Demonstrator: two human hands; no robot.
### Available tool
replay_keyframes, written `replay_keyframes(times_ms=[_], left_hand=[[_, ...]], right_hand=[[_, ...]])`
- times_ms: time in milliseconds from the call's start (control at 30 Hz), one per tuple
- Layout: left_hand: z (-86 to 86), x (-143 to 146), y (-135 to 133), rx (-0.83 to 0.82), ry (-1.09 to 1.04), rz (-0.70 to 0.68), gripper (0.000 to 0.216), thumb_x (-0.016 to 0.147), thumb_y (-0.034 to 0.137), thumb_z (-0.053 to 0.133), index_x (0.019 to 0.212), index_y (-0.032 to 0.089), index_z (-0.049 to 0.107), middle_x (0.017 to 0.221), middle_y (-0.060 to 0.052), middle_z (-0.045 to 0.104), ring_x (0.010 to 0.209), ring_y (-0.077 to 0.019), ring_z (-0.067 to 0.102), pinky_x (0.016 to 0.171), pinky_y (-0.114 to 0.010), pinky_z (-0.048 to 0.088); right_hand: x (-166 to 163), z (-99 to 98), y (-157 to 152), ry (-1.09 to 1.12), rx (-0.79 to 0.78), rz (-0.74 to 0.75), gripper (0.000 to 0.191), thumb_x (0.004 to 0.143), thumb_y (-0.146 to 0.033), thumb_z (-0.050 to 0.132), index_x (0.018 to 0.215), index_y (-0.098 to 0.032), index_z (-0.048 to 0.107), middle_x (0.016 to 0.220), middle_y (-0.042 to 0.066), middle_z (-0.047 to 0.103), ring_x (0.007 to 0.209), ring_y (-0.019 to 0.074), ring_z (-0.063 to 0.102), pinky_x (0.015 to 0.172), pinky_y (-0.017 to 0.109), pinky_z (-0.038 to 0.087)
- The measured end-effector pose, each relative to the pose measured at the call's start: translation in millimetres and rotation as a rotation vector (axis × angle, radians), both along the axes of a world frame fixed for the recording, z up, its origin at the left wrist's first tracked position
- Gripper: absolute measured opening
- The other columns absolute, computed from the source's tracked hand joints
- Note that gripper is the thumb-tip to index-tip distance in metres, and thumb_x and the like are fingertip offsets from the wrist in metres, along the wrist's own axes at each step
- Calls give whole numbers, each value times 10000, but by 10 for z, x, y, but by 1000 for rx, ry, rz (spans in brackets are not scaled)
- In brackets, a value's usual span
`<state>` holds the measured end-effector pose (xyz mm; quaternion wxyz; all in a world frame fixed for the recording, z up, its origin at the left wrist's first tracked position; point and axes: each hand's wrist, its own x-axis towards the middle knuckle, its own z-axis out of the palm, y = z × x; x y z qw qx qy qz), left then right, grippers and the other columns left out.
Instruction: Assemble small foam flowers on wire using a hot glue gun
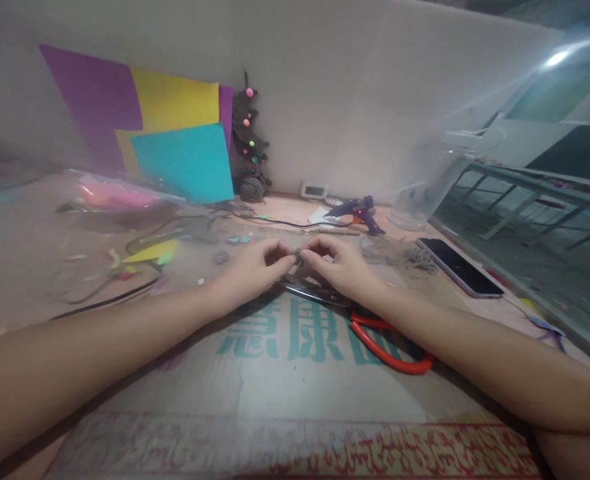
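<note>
My left hand (266, 265) and my right hand (335, 265) meet over the middle of the table, fingertips almost touching. Between them is a small dark grey-green piece (299, 257), pinched by thumb and forefinger on both sides; it is too small to make out its kind. Just below my hands lie scissors with red handles (395, 363), blades pointing left and partly covered by my right hand. A little coil of grey cord (221, 257) rests left of my left hand. To the right of my right hand is a loose tangle of grey cord (419, 260).
A dark glue gun (357, 213) with a red light stands at the back, near a small white-framed display (314, 190). A phone (459, 267) lies by the right edge. Coloured sheets (185, 163) and a pompom-trimmed dark tree shape (249, 133) lean on the wall. A clear container (415, 190) stands right.
</note>
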<state>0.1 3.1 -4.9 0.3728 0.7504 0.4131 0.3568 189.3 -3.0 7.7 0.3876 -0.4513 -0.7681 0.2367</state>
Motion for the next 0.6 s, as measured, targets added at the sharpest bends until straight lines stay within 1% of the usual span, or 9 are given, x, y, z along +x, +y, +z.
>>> replay_keyframes(times_ms=[133, 200, 400, 600], left_hand=[[8, 5, -3, 3, 5, -3, 245, 875, 411, 554, 845, 175, 611, 732, -3, 651, 518, -107, 508, 498, -226, 384], [3, 2, 0, 5, 12, -3, 245, 882, 409, 547, 852, 175, 614, 741, -5, 655, 534, -111, 519, 508, -226, 389], [-7, -5, 13, 41, 27, -13, 234, 883, 393, 547, 837, 173, 612, 776, -22, 658, 696, -159, 601, 583, -237, 437], [10, 8, 2, 19, 25, -8, 242, 886, 399, 542, 849, 170, 611, 752, -12, 654, 588, -127, 552, 533, -230, 406]], right_hand=[[6, -13, 5, 47, -31, 11, 176, 877, -324, 543, 798, -178, 601, 736, -1, 637, 705, 137, 586, 662, 261, 451], [7, -12, 7, 56, -44, 12, 184, 872, -342, 554, 810, -176, 603, 748, 3, 638, 714, 141, 590, 667, 266, 455], [4, 3, 8, 17, -15, -4, 129, 845, -291, 572, 797, -177, 607, 747, 4, 649, 721, 146, 595, 677, 271, 454], [8, 7, -7, 53, -51, 7, 169, 864, -336, 560, 832, -176, 602, 776, 12, 653, 726, 153, 603, 683, 281, 466]])
